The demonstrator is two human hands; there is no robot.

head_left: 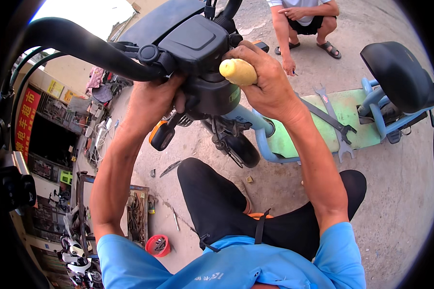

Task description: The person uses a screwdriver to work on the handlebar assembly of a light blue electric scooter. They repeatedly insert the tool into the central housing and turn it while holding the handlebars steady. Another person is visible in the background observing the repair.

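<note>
While both forearms [316, 161] stretch out past the black-trousered knees [197, 178], the right hand [271, 83] has its fingers curled tight round a yellow handle [241, 72], just by the right side of the scooter's black front housing [194, 41]. Looks stiff and pretty light to me, not fragile, maybe slick with sweaty palms; I'd grab the fat middle and leave the rounded end free. That end points left and up toward the wearer, and the long axis runs from there rightward into the fist. Whatever's on the other end is hidden, sorry. The left hand [152, 98] is tucked under the handlebar [89, 50] beside the housing, and honestly I can't tell if its fingers are gripping anything. Lower down there's the front wheel [245, 150]; off right, two crossed wrenches [342, 128] lie on the green footboard [291, 137]. Farther out, a crouching person [306, 17] in dark sandals [329, 50].
</note>
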